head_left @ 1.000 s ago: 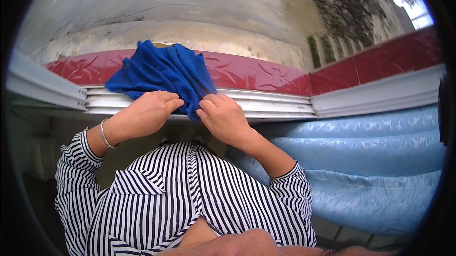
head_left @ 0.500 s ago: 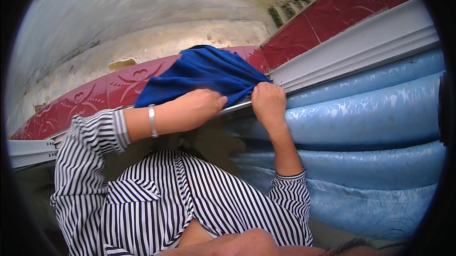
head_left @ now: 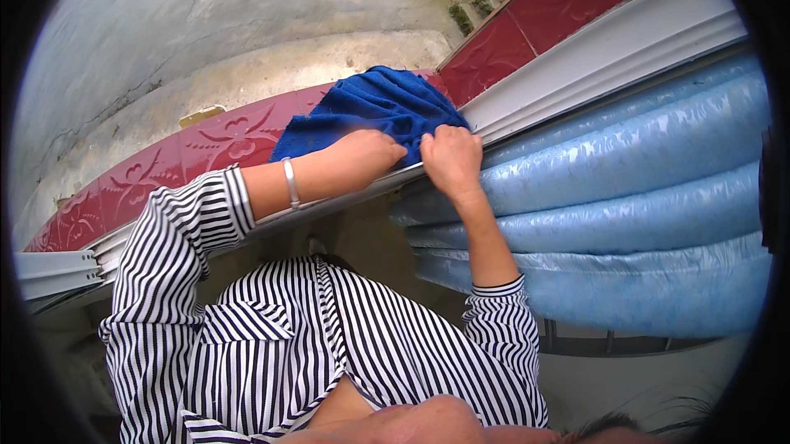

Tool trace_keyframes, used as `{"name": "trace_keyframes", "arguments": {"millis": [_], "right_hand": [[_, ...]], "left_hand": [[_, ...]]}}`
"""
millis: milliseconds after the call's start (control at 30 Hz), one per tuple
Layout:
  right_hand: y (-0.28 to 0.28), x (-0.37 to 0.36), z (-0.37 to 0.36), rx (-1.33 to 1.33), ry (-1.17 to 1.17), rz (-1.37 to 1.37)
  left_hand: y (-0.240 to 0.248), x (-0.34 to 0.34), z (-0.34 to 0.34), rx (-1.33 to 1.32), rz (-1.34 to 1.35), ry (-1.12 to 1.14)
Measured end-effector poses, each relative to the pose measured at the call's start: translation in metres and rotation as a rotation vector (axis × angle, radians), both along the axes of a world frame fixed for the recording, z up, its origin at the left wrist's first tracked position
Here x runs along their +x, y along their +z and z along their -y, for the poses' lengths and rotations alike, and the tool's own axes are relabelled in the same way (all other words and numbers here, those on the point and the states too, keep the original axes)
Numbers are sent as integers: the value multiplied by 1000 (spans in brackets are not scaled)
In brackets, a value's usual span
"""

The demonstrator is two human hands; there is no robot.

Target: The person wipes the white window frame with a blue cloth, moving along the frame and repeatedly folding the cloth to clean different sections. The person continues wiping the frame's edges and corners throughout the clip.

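A blue cloth [head_left: 366, 100] lies bunched in folds over the red tiled sill [head_left: 234, 141], at the corner by the white window frame. My left hand [head_left: 367, 153], a silver bangle on its wrist, is closed at the cloth's near left edge. Close beside it on the right, my right hand [head_left: 453, 159] is curled shut on the near right part of the cloth. The fingertips of both hands are partly hidden behind the knuckles.
Light blue shiny curtains [head_left: 625, 172] hang in folds on the right. A white window frame [head_left: 609, 53] runs up to the right, with its track along the sill. Beyond the sill lies concrete ground [head_left: 164, 24], with stones at the top.
The hands have come closer together, and the cloth is gathered into a smaller bunch. Its left edge has drawn in to the right. The view has shifted slightly.
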State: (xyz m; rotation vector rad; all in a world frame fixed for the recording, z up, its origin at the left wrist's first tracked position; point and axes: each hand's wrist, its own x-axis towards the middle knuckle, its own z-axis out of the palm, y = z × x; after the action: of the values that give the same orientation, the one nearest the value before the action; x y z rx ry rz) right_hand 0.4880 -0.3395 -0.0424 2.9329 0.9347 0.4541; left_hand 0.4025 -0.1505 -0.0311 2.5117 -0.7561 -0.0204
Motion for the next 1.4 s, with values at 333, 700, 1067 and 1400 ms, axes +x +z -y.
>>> {"name": "trace_keyframes", "arguments": {"millis": [333,700,1067,1400], "right_hand": [[22,-143,-81,157,238,-19],[131,-153,-210,736,857,-1125],[151,-84,-234,911,790,-1033],[131,-149,-178,584,865,-932]], "left_hand": [[38,-124,-80,-163,-101,238],[134,-241,-180,-396,553,1046],[127,-214,-249,-324,607,1145],[152,-258,-194,-143,733,943]]}}
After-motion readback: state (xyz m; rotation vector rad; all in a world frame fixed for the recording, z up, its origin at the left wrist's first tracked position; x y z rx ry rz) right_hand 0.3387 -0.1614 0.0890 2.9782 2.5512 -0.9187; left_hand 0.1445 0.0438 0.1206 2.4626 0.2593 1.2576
